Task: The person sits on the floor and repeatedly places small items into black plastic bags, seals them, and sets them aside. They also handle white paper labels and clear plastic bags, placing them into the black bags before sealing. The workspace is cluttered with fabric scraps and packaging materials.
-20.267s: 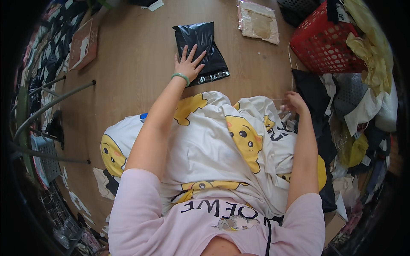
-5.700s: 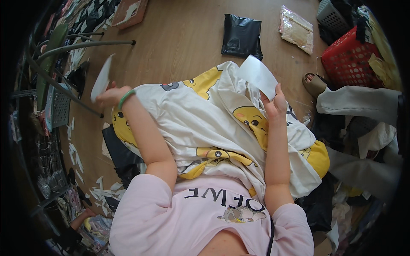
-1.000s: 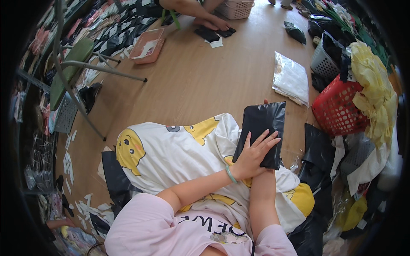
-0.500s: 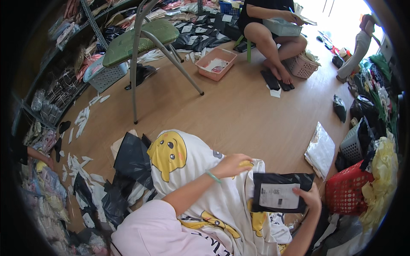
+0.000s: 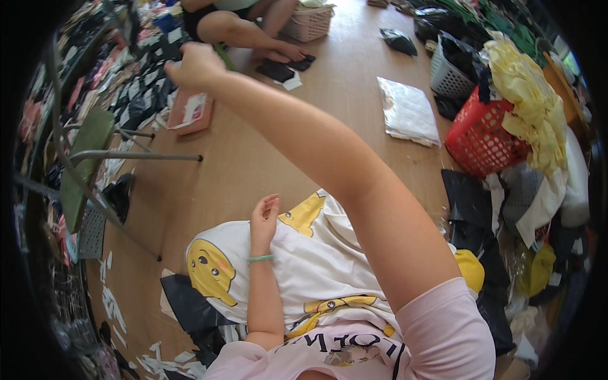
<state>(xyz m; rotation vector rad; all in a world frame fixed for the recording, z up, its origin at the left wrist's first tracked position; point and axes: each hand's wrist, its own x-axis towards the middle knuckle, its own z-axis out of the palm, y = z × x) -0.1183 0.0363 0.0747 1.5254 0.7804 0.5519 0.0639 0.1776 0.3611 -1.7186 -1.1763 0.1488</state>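
Observation:
A white shirt with yellow cartoon prints (image 5: 316,266) lies spread over my lap and the wooden floor. My left hand (image 5: 265,214), a green band on its wrist, rests on the shirt's far edge beside a yellow print, fingers loosely apart and holding nothing. My right arm stretches far up and to the left. My right hand (image 5: 193,63) hangs above the floor near a pink tray (image 5: 190,111). Its fingers curl away from view and I see nothing in it. The black package from the earlier frames is not in either hand.
Another person sits at the top beside a white basket (image 5: 307,22), with black packages (image 5: 278,69) by their feet. A clear-wrapped white parcel (image 5: 408,111), grey basket (image 5: 449,73) and red basket (image 5: 484,133) under yellow clothes stand at right. A green folding chair (image 5: 88,158) stands at left.
My right hand held the black package over the shirt; now the arm is flung out up-left and the package is gone from it. My left hand has stayed on the shirt.

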